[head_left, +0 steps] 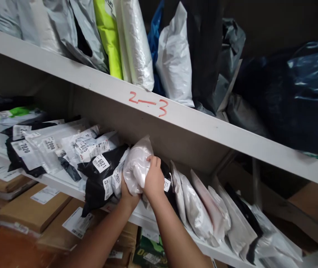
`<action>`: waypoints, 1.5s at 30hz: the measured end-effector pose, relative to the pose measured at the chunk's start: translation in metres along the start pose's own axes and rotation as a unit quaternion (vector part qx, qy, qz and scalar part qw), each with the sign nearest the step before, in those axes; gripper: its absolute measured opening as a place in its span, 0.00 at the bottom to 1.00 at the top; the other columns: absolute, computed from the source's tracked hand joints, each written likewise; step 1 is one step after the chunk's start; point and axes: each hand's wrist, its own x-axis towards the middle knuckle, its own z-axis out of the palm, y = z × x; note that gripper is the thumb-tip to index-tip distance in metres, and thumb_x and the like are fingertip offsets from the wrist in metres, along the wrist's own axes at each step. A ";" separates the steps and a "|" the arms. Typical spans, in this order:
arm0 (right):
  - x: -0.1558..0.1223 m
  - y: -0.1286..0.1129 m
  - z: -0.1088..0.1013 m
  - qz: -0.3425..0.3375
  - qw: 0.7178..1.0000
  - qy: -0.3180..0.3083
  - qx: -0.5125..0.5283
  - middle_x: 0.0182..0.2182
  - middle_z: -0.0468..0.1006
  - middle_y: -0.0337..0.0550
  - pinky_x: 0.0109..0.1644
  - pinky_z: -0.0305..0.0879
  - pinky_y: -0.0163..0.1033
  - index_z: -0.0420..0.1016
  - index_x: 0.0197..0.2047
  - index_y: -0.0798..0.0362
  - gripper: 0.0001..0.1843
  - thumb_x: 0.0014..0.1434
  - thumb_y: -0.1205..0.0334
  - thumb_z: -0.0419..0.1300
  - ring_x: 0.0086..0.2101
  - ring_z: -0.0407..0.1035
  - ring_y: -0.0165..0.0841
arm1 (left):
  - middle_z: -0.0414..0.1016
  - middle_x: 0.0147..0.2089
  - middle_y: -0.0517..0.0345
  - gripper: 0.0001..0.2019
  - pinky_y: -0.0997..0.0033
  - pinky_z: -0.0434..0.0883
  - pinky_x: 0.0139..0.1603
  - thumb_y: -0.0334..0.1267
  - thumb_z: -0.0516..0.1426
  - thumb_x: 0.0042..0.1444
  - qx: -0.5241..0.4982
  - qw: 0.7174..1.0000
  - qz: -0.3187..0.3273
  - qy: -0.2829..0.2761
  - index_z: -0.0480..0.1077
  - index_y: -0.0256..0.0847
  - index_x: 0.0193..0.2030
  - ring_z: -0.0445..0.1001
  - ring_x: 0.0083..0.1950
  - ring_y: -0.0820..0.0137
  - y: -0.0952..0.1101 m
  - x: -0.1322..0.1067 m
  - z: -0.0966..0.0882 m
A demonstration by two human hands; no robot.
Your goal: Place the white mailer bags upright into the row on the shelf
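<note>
Both hands are on a white plastic mailer bag [137, 163] on the middle shelf. My right hand [153, 178] grips its right side, with the fingers curled over the edge. My left hand [129, 195] holds it low on the left, fingers mostly hidden behind the bag. Just left of it leans a black parcel [111, 154] with a label reading 6021, beside a pale one labelled 6022 [117, 178]. Close behind my right hand stands a dark parcel [167, 191], its label partly covered.
The upper shelf edge [147, 100], marked 2-3 in red, runs slanting above my hands; upright bags stand on it. More white mailers [198, 208] line the middle shelf at right, labelled parcels [49, 143] at left. Cardboard boxes [32, 206] are stacked below.
</note>
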 end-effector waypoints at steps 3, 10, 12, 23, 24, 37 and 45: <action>-0.004 0.013 0.000 -0.011 0.999 0.030 0.008 0.48 0.63 0.48 0.39 0.65 0.44 0.58 0.45 0.48 0.15 0.54 0.65 0.53 0.34 0.70 0.38 | 0.70 0.61 0.46 0.41 0.50 0.69 0.59 0.57 0.22 0.58 0.057 0.997 0.025 0.045 0.54 0.41 0.68 0.73 0.56 0.56 0.010 0.001 0.008; 0.003 0.029 -0.004 0.031 0.987 0.074 0.139 0.41 0.64 0.46 0.37 0.65 0.43 0.52 0.41 0.48 0.23 0.42 0.64 0.58 0.33 0.68 0.38 | 0.60 0.65 0.30 0.28 0.48 0.57 0.64 0.31 0.42 0.58 0.571 0.798 0.136 0.138 0.57 0.18 0.64 0.61 0.62 0.46 0.040 -0.001 0.003; 0.004 0.031 -0.007 0.034 0.985 0.069 0.156 0.39 0.64 0.45 0.38 0.65 0.44 0.52 0.40 0.48 0.23 0.41 0.66 0.57 0.33 0.68 0.38 | 0.70 0.54 0.31 0.26 0.50 0.64 0.55 0.29 0.40 0.60 0.665 0.725 0.123 0.132 0.62 0.21 0.61 0.67 0.52 0.49 0.047 0.002 0.002; -0.002 0.035 -0.016 -0.040 0.991 -0.008 0.130 0.55 0.64 0.57 0.53 0.64 0.49 0.56 0.57 0.53 0.31 0.48 0.68 0.55 0.51 0.66 0.45 | 0.77 0.41 0.40 0.16 0.55 0.64 0.46 0.29 0.47 0.61 0.715 0.672 0.170 0.085 0.77 0.33 0.38 0.71 0.47 0.52 0.066 0.014 -0.011; -0.001 0.033 -0.018 -0.041 0.992 -0.029 0.112 0.56 0.63 0.57 0.54 0.63 0.49 0.56 0.58 0.53 0.31 0.49 0.69 0.54 0.52 0.66 0.45 | 0.78 0.38 0.42 0.15 0.55 0.64 0.46 0.29 0.48 0.60 0.712 0.675 0.175 0.082 0.77 0.34 0.37 0.72 0.45 0.52 0.067 0.014 -0.013; 0.021 0.003 -0.013 -0.064 0.971 -0.189 -0.130 0.52 0.66 0.57 0.44 0.67 0.46 0.58 0.59 0.59 0.38 0.46 0.58 0.65 0.42 0.72 0.46 | 0.78 0.38 0.50 0.15 0.67 0.69 0.43 0.38 0.48 0.63 0.548 0.761 0.290 0.191 0.75 0.38 0.42 0.75 0.40 0.62 0.067 0.031 -0.039; 0.030 0.020 -0.024 -0.084 0.960 -0.256 -0.068 0.58 0.64 0.57 0.57 0.63 0.51 0.52 0.66 0.55 0.54 0.41 0.48 0.71 0.53 0.68 0.51 | 0.79 0.42 0.47 0.16 0.63 0.70 0.49 0.41 0.49 0.61 0.497 0.798 0.267 0.211 0.75 0.35 0.44 0.76 0.44 0.60 0.072 0.044 -0.040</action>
